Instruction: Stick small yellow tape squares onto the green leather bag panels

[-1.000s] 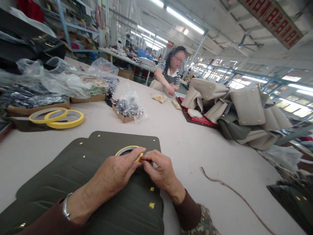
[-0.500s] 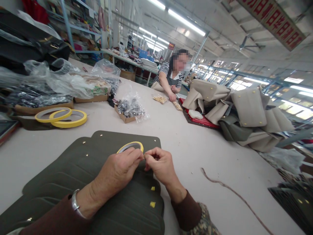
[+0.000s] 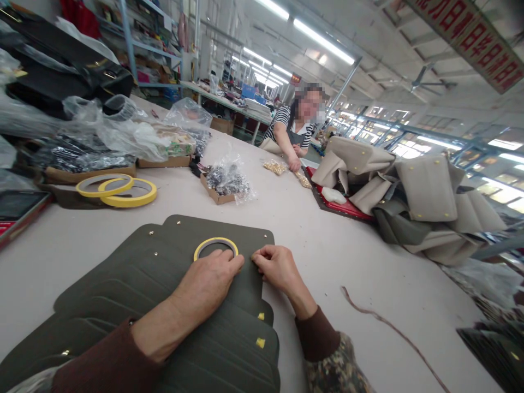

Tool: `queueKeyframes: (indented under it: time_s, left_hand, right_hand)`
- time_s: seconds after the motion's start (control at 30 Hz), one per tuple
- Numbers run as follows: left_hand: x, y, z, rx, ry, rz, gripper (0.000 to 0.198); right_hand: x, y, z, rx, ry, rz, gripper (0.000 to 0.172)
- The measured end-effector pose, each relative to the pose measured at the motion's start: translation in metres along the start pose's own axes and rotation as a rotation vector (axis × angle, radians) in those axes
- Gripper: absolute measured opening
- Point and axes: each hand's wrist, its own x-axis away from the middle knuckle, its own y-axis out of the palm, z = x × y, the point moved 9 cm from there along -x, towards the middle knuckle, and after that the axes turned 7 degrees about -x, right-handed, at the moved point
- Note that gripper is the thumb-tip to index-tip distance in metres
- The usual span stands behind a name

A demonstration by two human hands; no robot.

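A roll of yellow tape (image 3: 215,240) is in my left hand (image 3: 208,285), with the fingers curled over its near rim. It lies low over the stacked dark green panels (image 3: 155,289), which have small metal studs near their edges. My right hand (image 3: 279,268) is a short way to the right, thumb and forefinger pinched at the top panel's right edge. Whatever is in that pinch is too small to make out. Two small yellow tape pieces (image 3: 261,343) sit on the panels' right side, below my right hand.
Two yellow tape rolls (image 3: 135,200) overlap at the left, beside a dark-screened device (image 3: 22,210). Behind stands a small carton of plastic-wrapped parts (image 3: 225,185). A brown cord (image 3: 385,316) lies at the right. Beige bag pieces (image 3: 426,185) are heaped beyond; a co-worker (image 3: 286,134) leans across the table.
My hands have moved apart. My left hand has lowered the tape roll flatter onto the panel, and my right hand has drawn slightly right. The view has shifted a little.
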Motion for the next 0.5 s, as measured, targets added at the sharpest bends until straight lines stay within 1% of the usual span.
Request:
queueKeyframes:
  time_s: [0.1,0.2,0.27,0.33,0.37,0.4,0.43,0.5]
  left_hand:
    - [0.001,0.002,0.000,-0.011,0.004,-0.008,0.020]
    - [0.002,0.004,0.001,-0.016,0.027,-0.005,0.021]
    - [0.003,0.004,0.002,-0.016,0.037,-0.005,0.021]
    - [0.004,0.004,0.002,-0.005,0.044,-0.012,0.021]
    - [0.004,0.004,0.002,0.001,0.044,-0.014,0.020]
    - [0.004,0.003,0.001,0.009,0.045,-0.012,0.020]
    - [0.004,0.002,0.001,0.017,0.048,-0.008,0.020]
    - [0.003,-0.001,0.001,0.042,0.050,0.005,0.020]
  right_hand:
    - [-0.002,0.000,-0.009,0.117,-0.104,0.020,0.016]
    - [-0.004,0.001,-0.008,0.149,-0.115,0.021,0.015]
    - [-0.004,0.000,-0.003,0.104,-0.080,0.022,0.012]
    - [-0.001,-0.003,0.004,0.008,-0.026,0.038,0.023]
    - [0.002,-0.004,0.008,-0.046,-0.003,0.045,0.024]
    - [0.004,-0.004,0.011,-0.088,0.008,0.046,0.021]
    - [0.007,-0.004,0.012,-0.106,0.000,0.044,0.016]
    - [0.011,-0.004,0.006,-0.053,-0.076,0.052,0.014]
